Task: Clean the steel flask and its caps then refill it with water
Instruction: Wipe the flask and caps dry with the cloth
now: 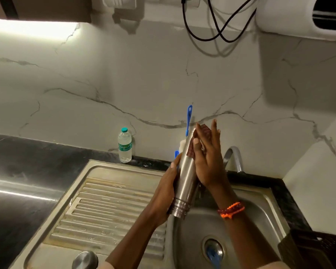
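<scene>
gripping steel flask (184,175) in left hand (168,187), right hand (207,158) flat against it

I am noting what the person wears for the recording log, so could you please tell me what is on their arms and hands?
Both forearms are bare, with no sleeves or gloves in view. The right wrist carries an orange braided band with a dark red beaded strand beside it. The left hand and its wrist show no band, watch or ring. On the right hand no ring can be seen either.
</scene>
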